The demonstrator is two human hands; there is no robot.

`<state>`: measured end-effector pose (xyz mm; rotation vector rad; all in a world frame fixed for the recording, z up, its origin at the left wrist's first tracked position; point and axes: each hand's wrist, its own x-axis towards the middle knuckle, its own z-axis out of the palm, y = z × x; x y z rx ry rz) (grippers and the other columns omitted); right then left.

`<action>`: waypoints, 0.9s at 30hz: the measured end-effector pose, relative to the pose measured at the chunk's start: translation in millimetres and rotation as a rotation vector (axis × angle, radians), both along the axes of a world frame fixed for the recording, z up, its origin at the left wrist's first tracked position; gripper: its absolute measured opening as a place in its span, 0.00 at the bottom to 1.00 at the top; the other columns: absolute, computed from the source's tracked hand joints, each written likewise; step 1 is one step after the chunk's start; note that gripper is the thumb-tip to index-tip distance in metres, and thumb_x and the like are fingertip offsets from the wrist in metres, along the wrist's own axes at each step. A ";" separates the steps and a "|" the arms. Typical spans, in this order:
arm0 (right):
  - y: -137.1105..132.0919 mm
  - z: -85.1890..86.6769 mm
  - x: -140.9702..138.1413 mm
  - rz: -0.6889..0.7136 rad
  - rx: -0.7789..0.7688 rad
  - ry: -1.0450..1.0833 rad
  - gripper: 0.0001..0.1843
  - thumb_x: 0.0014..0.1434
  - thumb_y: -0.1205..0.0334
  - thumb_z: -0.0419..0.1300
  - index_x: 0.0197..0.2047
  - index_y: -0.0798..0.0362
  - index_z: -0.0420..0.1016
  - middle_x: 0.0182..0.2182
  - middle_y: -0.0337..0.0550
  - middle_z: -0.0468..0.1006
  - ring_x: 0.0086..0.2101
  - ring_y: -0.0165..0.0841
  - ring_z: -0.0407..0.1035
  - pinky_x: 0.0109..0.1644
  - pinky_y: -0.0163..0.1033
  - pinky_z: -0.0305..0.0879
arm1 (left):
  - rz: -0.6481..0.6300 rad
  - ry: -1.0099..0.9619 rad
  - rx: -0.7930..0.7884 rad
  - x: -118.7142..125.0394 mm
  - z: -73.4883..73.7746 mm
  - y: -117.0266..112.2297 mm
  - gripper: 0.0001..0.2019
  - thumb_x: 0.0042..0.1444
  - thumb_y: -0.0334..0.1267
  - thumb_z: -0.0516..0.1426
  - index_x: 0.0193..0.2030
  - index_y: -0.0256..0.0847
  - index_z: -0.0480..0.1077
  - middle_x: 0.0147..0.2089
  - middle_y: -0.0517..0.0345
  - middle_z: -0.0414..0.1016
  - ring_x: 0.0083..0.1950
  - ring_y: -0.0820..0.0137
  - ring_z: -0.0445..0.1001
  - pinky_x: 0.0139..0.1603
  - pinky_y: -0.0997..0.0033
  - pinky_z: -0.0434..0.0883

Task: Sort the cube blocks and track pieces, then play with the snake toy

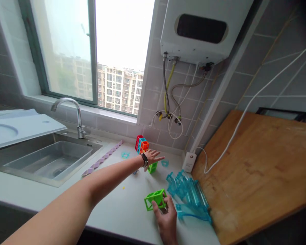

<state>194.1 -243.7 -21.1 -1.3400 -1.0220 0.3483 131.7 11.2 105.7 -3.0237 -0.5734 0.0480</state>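
My right hand grips a bright green open-frame block near the front of the white counter, thumb on the near side. My left hand, with a dark watch on its wrist, reaches across the counter with fingers stretched out. Just below it is a second green block, partly covered by the hand; whether they touch I cannot tell. Behind the left wrist stands a stack of red, blue and orange frame blocks. Small clear blue pieces, one ring-like piece and another piece, lie on either side.
Translucent blue tubes and track parts lie at right by a leaning wooden board. A white box with a cable stands behind them. At left are a sink, a faucet and a purple zigzag strip.
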 end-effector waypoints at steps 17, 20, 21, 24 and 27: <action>5.0 -2.6 13.4 0.270 -0.068 0.412 0.20 0.50 0.42 0.70 0.34 0.52 0.82 0.32 0.44 0.82 0.34 0.42 0.77 0.35 0.42 0.75 | 0.241 -0.917 -0.572 -87.7 -101.2 -201.3 0.35 0.48 0.41 0.67 0.64 0.51 0.66 0.63 0.50 0.71 0.63 0.54 0.71 0.66 0.54 0.66; 5.5 -2.6 12.7 0.300 -0.057 0.376 0.20 0.52 0.42 0.70 0.33 0.52 0.81 0.31 0.42 0.81 0.32 0.39 0.76 0.33 0.39 0.73 | 0.237 -0.959 -0.584 -85.9 -102.5 -196.4 0.29 0.48 0.34 0.64 0.59 0.48 0.69 0.57 0.51 0.76 0.58 0.58 0.74 0.61 0.58 0.71; 5.2 -1.1 11.2 0.295 -0.056 0.364 0.20 0.51 0.42 0.70 0.32 0.53 0.80 0.29 0.41 0.80 0.31 0.38 0.75 0.33 0.38 0.73 | 0.235 -0.968 -0.590 -86.1 -102.9 -195.3 0.29 0.46 0.33 0.63 0.58 0.47 0.70 0.55 0.51 0.76 0.57 0.58 0.75 0.60 0.59 0.71; 4.3 6.7 5.3 0.274 -0.058 0.375 0.23 0.48 0.40 0.71 0.27 0.53 0.76 0.25 0.38 0.78 0.28 0.36 0.73 0.30 0.36 0.70 | 0.247 -0.994 -0.627 -86.6 -104.8 -193.5 0.28 0.45 0.31 0.63 0.56 0.46 0.71 0.53 0.52 0.78 0.55 0.57 0.76 0.59 0.57 0.72; 5.5 12.3 4.0 0.249 -0.053 0.470 0.25 0.45 0.38 0.72 0.28 0.53 0.76 0.26 0.40 0.79 0.27 0.36 0.74 0.28 0.36 0.70 | 0.282 -1.031 -0.694 -85.2 -106.9 -192.3 0.26 0.47 0.33 0.63 0.55 0.44 0.71 0.52 0.52 0.78 0.54 0.58 0.76 0.59 0.57 0.71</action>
